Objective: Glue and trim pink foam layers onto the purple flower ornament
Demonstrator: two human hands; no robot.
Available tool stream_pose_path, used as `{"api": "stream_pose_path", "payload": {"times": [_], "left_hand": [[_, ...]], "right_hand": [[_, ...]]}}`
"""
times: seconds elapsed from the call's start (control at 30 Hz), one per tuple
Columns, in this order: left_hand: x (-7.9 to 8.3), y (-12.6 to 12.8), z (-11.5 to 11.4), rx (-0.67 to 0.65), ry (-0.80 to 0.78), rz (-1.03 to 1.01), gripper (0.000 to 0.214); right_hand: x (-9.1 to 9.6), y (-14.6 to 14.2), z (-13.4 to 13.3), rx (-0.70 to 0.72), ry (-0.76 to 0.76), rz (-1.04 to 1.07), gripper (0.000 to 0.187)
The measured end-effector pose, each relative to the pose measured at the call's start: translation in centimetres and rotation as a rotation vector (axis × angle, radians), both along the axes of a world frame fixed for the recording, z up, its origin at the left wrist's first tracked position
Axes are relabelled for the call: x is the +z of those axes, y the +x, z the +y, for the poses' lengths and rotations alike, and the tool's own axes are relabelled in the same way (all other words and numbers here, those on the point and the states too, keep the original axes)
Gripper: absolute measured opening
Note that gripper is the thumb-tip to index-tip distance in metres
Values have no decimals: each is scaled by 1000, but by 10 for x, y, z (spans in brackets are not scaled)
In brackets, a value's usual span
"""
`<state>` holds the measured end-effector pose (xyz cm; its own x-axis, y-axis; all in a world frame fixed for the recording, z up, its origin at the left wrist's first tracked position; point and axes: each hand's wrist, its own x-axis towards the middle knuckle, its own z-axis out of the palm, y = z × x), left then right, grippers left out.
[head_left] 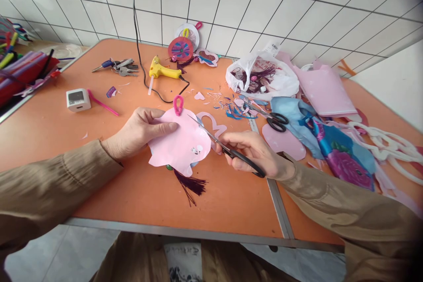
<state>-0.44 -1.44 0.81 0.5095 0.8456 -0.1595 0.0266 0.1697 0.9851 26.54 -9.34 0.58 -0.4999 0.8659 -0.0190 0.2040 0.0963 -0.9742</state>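
My left hand point(145, 130) pinches a pink paper cutout point(176, 143) by its upper left edge, thumb on top. A bright pink pipe-cleaner loop point(178, 105) stands at the cutout's top, and a dark purple tassel point(190, 183) hangs below it with a green bead. In my right hand point(253, 154) are black-handled scissors point(243, 157), fingers in the handles. Their blades lie at the cutout's upper right edge. Behind the blades, partly covered, is a pink scrap with a curved outline point(208, 119).
A yellow glue gun point(165, 70), keys point(124, 66) and a white charger-like block point(78, 99) lie toward the back left. Finished-looking round ornaments point(180, 48) lean by the tiled wall. Paper clippings, second scissors point(277, 121), a white bag point(284, 81) and blue fabric point(287, 112) crowd the right.
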Motion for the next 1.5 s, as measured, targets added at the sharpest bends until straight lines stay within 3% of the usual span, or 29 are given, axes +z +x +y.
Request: {"api": "stream_pose_path", "payload": {"times": [0.87, 1.3, 1.5], "left_hand": [[1, 1, 4, -62, -85, -35, 20], [5, 1, 4, -91, -165, -65, 18], [6, 4, 2, -58, -238, -105, 18]], "right_hand": [[1, 1, 0, 11, 35, -55, 29], [-3, 4, 5, 81, 146, -79, 37], [1, -1, -1, -18, 83, -73, 43]]}}
